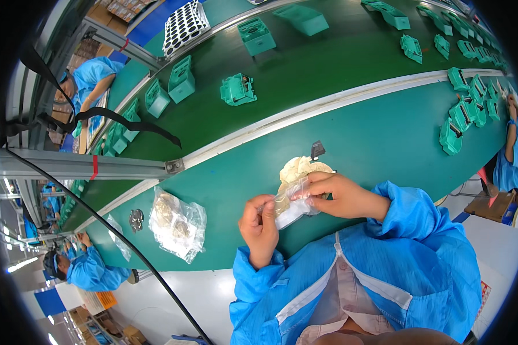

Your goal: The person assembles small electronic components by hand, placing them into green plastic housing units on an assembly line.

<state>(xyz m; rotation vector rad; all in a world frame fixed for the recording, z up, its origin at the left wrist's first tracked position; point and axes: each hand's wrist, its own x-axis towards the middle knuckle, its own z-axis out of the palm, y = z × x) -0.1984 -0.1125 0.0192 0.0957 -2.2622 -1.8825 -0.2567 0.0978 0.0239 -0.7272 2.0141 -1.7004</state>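
Above the near edge of the green table, a small clear plastic bag (297, 204) with white and pinkish contents is stretched between my hands. My left hand (259, 229) pinches its left side between thumb and fingers. The right side is gripped by my right hand (341, 195), fingertips closed together. Just beyond the bag lies a cream-coloured rounded piece (300, 167), partly covered by the bag and my right hand. A small black part (317, 150) stands behind that piece. What exactly is inside the bag I cannot make out.
Left on the table are a large clear bag (177, 225), a cluster of small dark parts (136, 220) and a flat clear bag (120, 237). Green housings (463, 115) pile up at right. Beyond a pale rail runs a conveyor (305, 75) with green housings. Co-workers (95, 265) sit nearby.
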